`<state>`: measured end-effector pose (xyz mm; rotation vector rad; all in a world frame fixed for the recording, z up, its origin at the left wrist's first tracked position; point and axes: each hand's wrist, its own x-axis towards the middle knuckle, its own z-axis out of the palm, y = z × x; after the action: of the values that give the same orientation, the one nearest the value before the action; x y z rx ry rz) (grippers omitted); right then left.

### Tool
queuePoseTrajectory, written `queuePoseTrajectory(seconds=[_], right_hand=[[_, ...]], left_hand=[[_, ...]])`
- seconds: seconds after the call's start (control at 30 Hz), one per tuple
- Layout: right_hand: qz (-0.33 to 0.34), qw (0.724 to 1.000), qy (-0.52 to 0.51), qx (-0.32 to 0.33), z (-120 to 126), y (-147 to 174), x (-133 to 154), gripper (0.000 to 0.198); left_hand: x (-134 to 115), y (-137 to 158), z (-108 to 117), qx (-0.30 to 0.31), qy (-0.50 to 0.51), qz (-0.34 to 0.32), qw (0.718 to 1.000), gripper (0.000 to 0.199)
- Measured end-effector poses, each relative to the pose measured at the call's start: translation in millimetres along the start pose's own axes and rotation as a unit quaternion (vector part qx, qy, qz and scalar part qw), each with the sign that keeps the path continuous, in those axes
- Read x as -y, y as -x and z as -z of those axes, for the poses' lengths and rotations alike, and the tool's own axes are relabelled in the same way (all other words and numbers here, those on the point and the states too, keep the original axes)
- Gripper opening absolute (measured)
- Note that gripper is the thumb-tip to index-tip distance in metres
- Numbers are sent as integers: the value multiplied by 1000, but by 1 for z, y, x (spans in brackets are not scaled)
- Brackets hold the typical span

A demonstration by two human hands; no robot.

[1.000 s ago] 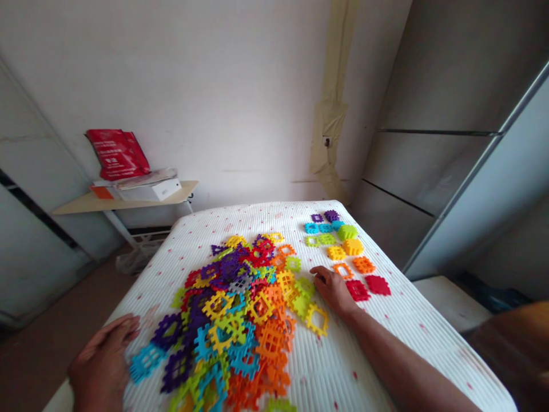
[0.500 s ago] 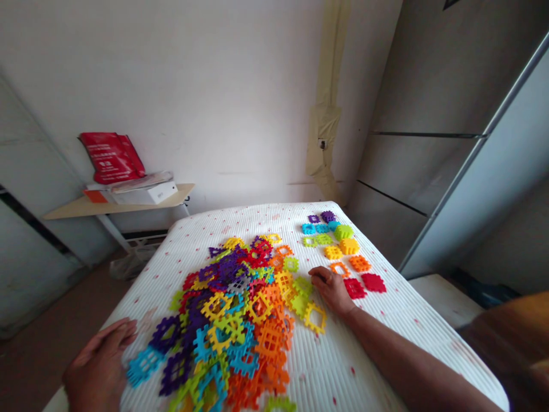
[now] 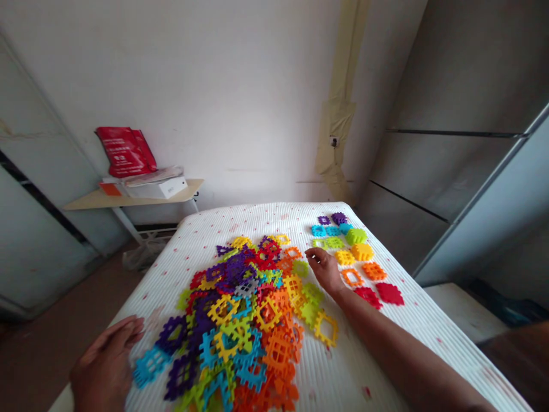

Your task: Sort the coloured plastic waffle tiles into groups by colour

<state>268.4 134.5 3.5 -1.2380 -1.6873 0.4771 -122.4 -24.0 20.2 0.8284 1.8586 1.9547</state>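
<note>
A heap of colourful plastic interlocking building pieces point(image 3: 234, 320) spreads over the middle of the white dotted cover. My left hand point(image 3: 105, 357) rests at the heap's left edge, fingers loosely stretched, holding nothing that I can see. Beside its fingertips lies a blue window-shaped piece point(image 3: 151, 366). My right hand point(image 3: 322, 268) hovers at the heap's right side, its fingers slightly bent and apart, with no piece visible in them. Closest to it is a light green piece point(image 3: 301, 268). Sorted stacks by colour stand on the right, among them yellow ones point(image 3: 362, 252) and red ones point(image 3: 389, 293).
The white ribbed cover point(image 3: 171, 274) has red dots. Behind on the left, a small side table point(image 3: 92, 199) bears a white box point(image 3: 165, 189) and a red bag point(image 3: 126, 153). A grey cabinet point(image 3: 429, 171) stands on the right.
My right hand has moved away from me and a little left relative to the pieces, toward the far end of the heap. My left hand stays about where it was. The view has turned slightly left.
</note>
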Motion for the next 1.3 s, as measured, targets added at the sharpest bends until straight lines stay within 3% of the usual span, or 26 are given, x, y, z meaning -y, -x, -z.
queuePoseTrajectory(seconds=[0.1,0.33,0.5,0.73,0.9,1.03,1.17,1.3], right_hand=[[-9,1000,-15,18,-7,1,1,24],[-30,995,-1,91,8,4,2,24],[-22,996,17,84,20,1,7,24],[45,984,55,163,12,8,11,24],[55,979,94,175,6,12,10,25],[46,974,101,199,1,17,14,24],[11,980,81,181,-7,20,12,24],[-23,989,29,143,-12,22,2,26]], left_hand=[[0,-3,-3,-15,61,73,995,18],[-1,-4,-3,-18,68,90,993,18],[13,-12,-4,-50,57,89,993,18],[29,-19,-5,-71,40,76,994,25],[27,-17,-4,-64,-19,54,996,27],[8,-15,-9,-57,-135,3,989,33],[-29,-20,-39,38,-229,-84,969,29],[-54,-39,-95,179,-305,-155,922,23]])
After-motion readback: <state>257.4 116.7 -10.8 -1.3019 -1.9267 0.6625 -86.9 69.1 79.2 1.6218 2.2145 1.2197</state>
